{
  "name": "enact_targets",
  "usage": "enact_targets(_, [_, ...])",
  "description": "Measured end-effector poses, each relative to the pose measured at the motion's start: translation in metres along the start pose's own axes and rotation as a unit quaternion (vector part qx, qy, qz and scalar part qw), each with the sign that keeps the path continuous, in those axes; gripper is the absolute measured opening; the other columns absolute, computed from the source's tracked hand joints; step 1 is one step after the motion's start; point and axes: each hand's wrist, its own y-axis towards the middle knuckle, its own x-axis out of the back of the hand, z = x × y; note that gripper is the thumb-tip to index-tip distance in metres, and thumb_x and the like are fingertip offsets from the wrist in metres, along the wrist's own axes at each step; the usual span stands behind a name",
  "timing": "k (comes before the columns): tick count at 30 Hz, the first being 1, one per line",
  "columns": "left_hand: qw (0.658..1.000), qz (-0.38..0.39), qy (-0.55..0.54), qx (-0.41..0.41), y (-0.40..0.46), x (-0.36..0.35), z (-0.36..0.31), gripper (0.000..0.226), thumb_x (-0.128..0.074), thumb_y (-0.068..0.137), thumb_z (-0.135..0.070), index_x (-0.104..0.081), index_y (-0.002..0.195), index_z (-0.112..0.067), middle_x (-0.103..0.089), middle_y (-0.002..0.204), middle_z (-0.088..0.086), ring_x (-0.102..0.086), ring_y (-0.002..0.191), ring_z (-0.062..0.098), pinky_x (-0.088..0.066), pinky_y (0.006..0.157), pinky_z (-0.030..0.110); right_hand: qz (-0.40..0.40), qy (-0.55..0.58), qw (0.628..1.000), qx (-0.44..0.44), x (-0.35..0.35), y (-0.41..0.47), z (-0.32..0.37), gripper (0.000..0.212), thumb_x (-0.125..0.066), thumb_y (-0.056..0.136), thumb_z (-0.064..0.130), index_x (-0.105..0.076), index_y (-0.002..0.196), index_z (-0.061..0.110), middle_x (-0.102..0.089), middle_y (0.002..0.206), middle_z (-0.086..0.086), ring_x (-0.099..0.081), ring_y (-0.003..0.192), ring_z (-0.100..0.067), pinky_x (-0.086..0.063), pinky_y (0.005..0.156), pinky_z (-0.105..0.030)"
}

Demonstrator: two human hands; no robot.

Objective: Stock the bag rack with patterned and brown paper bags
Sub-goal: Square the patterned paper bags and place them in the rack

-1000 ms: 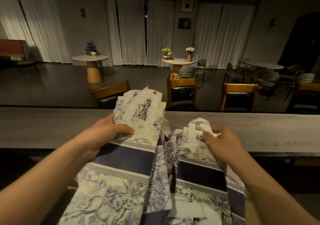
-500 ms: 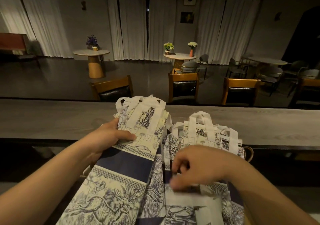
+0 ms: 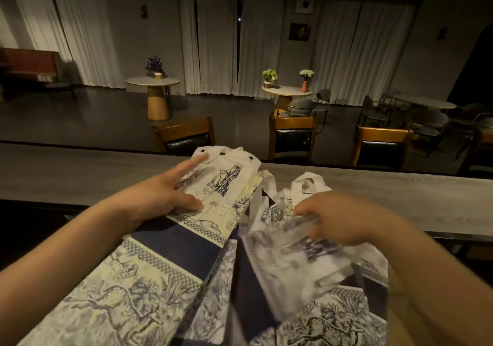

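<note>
Bags: your left hand [image 3: 157,199] lies on the left stack of patterned bags [image 3: 149,271], fingers spread straight. Your right hand [image 3: 344,220] pinches a blurred bag [image 3: 296,255] over the counter [image 3: 80,175].

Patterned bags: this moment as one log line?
left hand: rests open on left patterned bags | right hand: grips blurred patterned bag | brown bags: unseen

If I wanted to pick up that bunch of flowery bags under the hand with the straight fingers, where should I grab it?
Probably by the white handles at the far end of the left stack of patterned bags. They fan out together past the left hand, over the counter. Come from the far side and close your grip round all the loops at once, so the flat bags hang together instead of sliding apart.
</note>
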Motion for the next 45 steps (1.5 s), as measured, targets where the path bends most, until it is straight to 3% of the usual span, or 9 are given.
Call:
enact_targets(5, [0.995, 0.015, 0.091, 0.023, -0.019, 0.007, -0.011, 0.043, -0.071, 0.091, -0.001, -0.079, 0.109, -0.039, -0.074, 0.117, -0.016, -0.074, 0.102, 0.008, -0.059, 0.085, 0.026, 0.027, -0.192, 0.981, -0.02, 0.031, 0.006, 0.012, 0.037, -0.053, 0.104, 0.021, -0.059, 0.13, 0.048, -0.052, 0.13, 0.007, -0.033, 0.136, -0.028, -0.022, 0.111, -0.063])
enact_targets(10, [0.995, -0.001, 0.084, 0.046, -0.026, -0.017, -0.016, 0.018, -0.067, 0.098, -0.023, -0.08, 0.104, -0.033, -0.077, 0.104, -0.015, -0.073, 0.089, -0.001, -0.051, 0.067, 0.009, -0.054, -0.079, 0.994, 0.054, 0.044, 0.03, 0.047, 0.029, -0.056, 0.105, 0.028, -0.051, 0.1, 0.057, -0.046, 0.13, 0.007, -0.032, 0.131, -0.025, -0.026, 0.113, -0.059])
enact_targets(13, [0.997, -0.004, 0.006, 0.071, -0.031, -0.029, -0.017, 0.043, -0.052, 0.095, -0.062, -0.08, 0.1, -0.03, -0.077, 0.104, -0.012, -0.071, 0.104, 0.015, -0.054, 0.087, 0.027, -0.159, -0.008, 0.986, 0.043, 0.03, 0.057, 0.079, 0.026, -0.056, 0.102, 0.025, -0.055, 0.113, 0.048, -0.048, 0.13, 0.003, -0.035, 0.131, -0.029, -0.028, 0.111, -0.057])
enact_targets(17, [0.996, 0.047, -0.059, 0.056, -0.041, -0.027, -0.003, 0.028, -0.072, 0.093, -0.008, -0.07, 0.12, -0.015, -0.079, 0.11, 0.009, -0.075, 0.104, 0.028, -0.057, 0.1, 0.047, -0.237, 0.066, 0.968, 0.038, 0.0, 0.074, 0.108, 0.043, -0.064, 0.097, 0.04, -0.048, 0.137, 0.048, -0.044, 0.144, 0.004, -0.032, 0.138, -0.027, -0.027, 0.115, -0.053])
enact_targets(19, [0.995, 0.02, -0.082, 0.055, -0.045, -0.015, 0.009, 0.061, -0.064, 0.088, 0.013, -0.059, 0.135, -0.025, -0.078, 0.113, 0.009, -0.075, 0.104, 0.029, -0.062, 0.09, 0.041, -0.283, 0.156, 0.946, 0.012, -0.008, 0.075, 0.106, 0.053, -0.066, 0.096, 0.043, -0.044, 0.144, 0.045, -0.042, 0.148, 0.003, -0.031, 0.14, -0.028, -0.028, 0.115, -0.052])
enact_targets(23, [0.989, -0.032, -0.142, 0.041, -0.045, 0.014, 0.033, 0.105, -0.067, 0.077, 0.011, -0.031, 0.149, -0.056, -0.071, 0.13, 0.007, -0.071, 0.115, 0.034, -0.053, 0.103, 0.056, -0.308, 0.217, 0.915, -0.141, -0.019, 0.075, 0.074, 0.053, -0.061, 0.097, 0.049, -0.05, 0.145, 0.029, -0.048, 0.147, -0.008, -0.035, 0.139, -0.035, -0.036, 0.111, -0.05])
enact_targets(28, [0.977, -0.077, -0.184, 0.08, -0.043, 0.014, 0.046, 0.072, -0.056, 0.088, 0.017, -0.047, 0.141, -0.03, -0.076, 0.116, 0.013, -0.076, 0.102, 0.034, -0.063, 0.074, 0.042, -0.224, 0.116, 0.925, -0.282, -0.029, 0.057, 0.041, 0.065, -0.059, 0.09, 0.063, -0.051, 0.142, 0.025, -0.042, 0.15, -0.017, -0.032, 0.14, -0.04, -0.035, 0.108, -0.054])
enact_targets(35, [0.976, -0.112, -0.154, 0.101, -0.038, 0.001, 0.043, 0.049, -0.056, 0.089, 0.016, -0.06, 0.122, -0.02, -0.08, 0.104, 0.009, -0.077, 0.097, 0.03, -0.062, 0.081, 0.042, -0.138, 0.256, 0.941, -0.172, -0.043, 0.034, 0.07, 0.041, -0.067, 0.092, 0.056, -0.066, 0.088, 0.016, -0.073, 0.087, -0.006, -0.068, 0.079, -0.02, -0.051, 0.069, -0.034])
enact_targets(45, [0.954, -0.082, -0.272, 0.099, -0.045, 0.001, 0.039, 0.041, -0.048, 0.088, 0.018, -0.059, 0.123, -0.002, -0.074, 0.111, 0.026, -0.074, 0.098, 0.043, -0.062, 0.076, 0.045, -0.191, 0.651, 0.715, -0.168, -0.052, 0.042, 0.067, 0.01, -0.06, 0.103, 0.005, -0.066, 0.104, 0.013, -0.078, 0.09, -0.007, -0.077, 0.066, -0.016, -0.057, 0.049, -0.027])
